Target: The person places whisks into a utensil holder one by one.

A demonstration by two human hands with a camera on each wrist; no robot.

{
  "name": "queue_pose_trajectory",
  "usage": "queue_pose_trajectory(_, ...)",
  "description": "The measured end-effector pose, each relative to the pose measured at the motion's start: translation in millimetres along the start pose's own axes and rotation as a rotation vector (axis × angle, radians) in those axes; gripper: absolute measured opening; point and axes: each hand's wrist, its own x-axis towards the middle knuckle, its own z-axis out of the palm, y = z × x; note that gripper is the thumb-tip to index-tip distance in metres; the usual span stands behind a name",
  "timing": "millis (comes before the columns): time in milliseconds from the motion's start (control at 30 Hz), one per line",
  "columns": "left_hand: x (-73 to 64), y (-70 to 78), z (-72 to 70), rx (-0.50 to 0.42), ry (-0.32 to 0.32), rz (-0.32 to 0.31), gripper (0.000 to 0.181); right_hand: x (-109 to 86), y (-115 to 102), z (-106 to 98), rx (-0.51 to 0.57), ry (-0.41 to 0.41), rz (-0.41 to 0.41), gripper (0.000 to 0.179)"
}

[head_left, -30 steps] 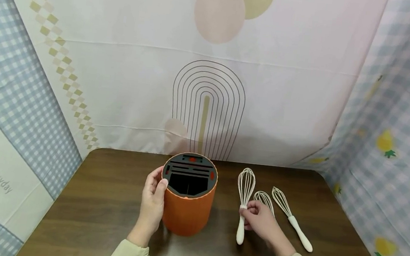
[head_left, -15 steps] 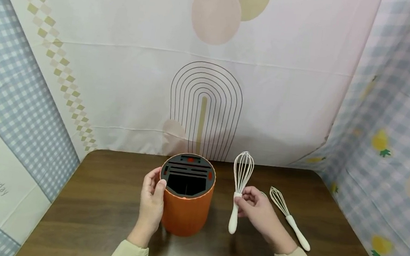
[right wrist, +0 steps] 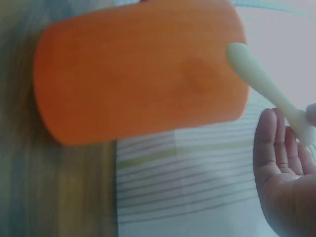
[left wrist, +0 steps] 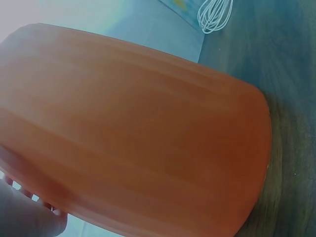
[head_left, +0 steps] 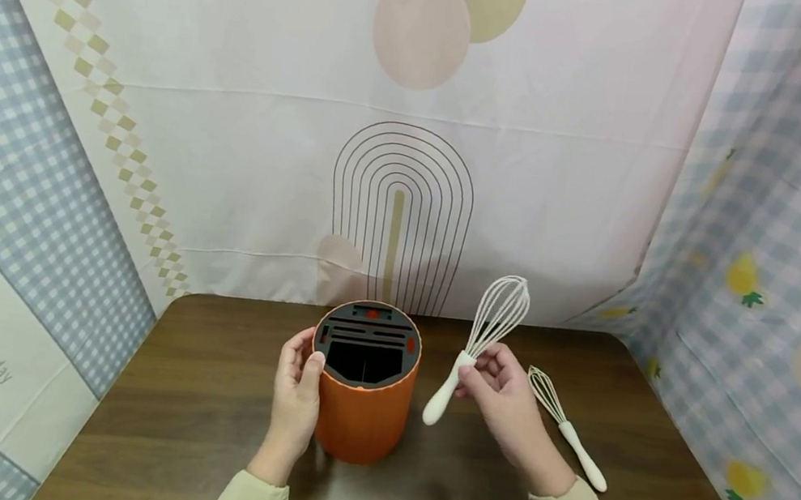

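Observation:
An orange utensil holder (head_left: 362,425) with a black slotted top insert (head_left: 364,360) stands upright on the table. My left hand (head_left: 296,402) holds its left side near the rim, thumb at the front. To the right of it, my right hand (head_left: 512,408) pinches a white whisk (head_left: 496,317) where wires meet handle. This whisk is tilted in the air, its handle end low and toward the holder. In the right wrist view the handle (right wrist: 259,74) crosses in front of the orange wall. Another white whisk (head_left: 574,439) lies on the table to the right.
The dark wooden table (head_left: 209,393) ends at a white patterned cloth (head_left: 268,187) behind it. Blue checked cloth (head_left: 775,240) hangs on the right side, and similar cloth hangs on the left.
My right hand has lifted the whisk off the table and tilted its wire head to the right. A middle whisk lying there is now hidden behind that hand. My left hand stays put.

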Motion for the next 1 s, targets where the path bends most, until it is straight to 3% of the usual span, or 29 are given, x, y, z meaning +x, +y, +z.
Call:
queue_pose_trajectory(133,0.2,0.8,-1.1,0.004,-0.009,-0.004,0.04,2.5,-9.7,8.7,0.068,-0.004,-0.066,0.034)
queue_pose_trajectory(667,-1.1,2.4,-0.9,0.017,-0.011,-0.032,0.04,22.1,-17.7,53.7,0.226,0.118,-0.096,0.036)
queue_pose_trajectory(833,-0.7,3.6,-0.6,0.014,-0.004,-0.036,0.039,24.6,-13.4,69.4,0.203,0.078,-0.116,0.042)
queue_pose_trajectory(1000,-2.3,6.0,-0.6,0.066,0.003,-0.045,0.039,26.1,-10.2,75.1,0.148,0.02,-0.149,0.038)
